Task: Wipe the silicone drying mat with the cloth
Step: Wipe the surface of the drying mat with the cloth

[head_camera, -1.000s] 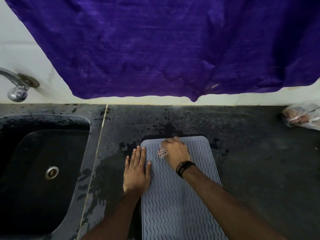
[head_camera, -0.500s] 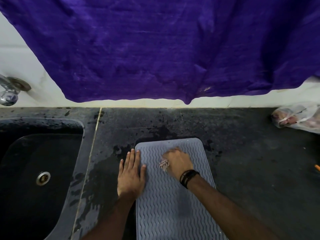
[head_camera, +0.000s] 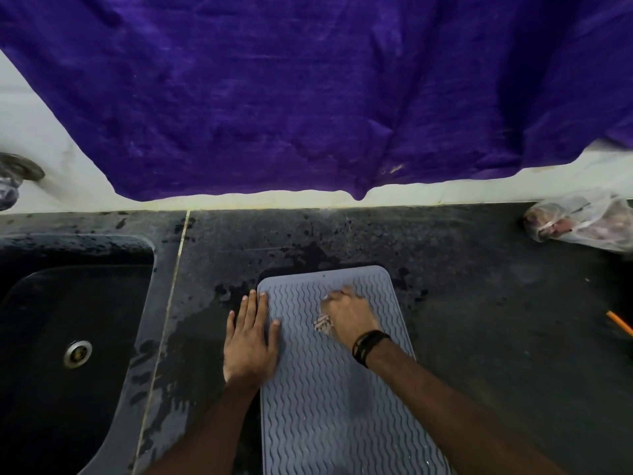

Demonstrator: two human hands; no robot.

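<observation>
A grey silicone drying mat [head_camera: 329, 406] with wavy ridges lies on the dark counter, running from the middle toward the front edge. My left hand [head_camera: 251, 337] lies flat with straight fingers over the mat's left edge, partly on the counter. My right hand [head_camera: 349, 315] is curled over a small bunched cloth [head_camera: 323, 324] and presses it onto the mat's upper part. Only a pale, patterned scrap of the cloth shows beside my thumb. A dark band is on my right wrist.
A black sink [head_camera: 68, 337] with a metal drain is at the left, a tap [head_camera: 13, 180] on the wall above it. Wet patches [head_camera: 191, 330] mark the counter. A purple cloth [head_camera: 308, 97] hangs overhead. A plastic bag [head_camera: 579, 221] and an orange pencil [head_camera: 620, 323] lie at the right.
My right hand with the cloth has slid to the right across the top of the mat. My left hand stays flat on the mat's left edge. The view has shifted slightly.
</observation>
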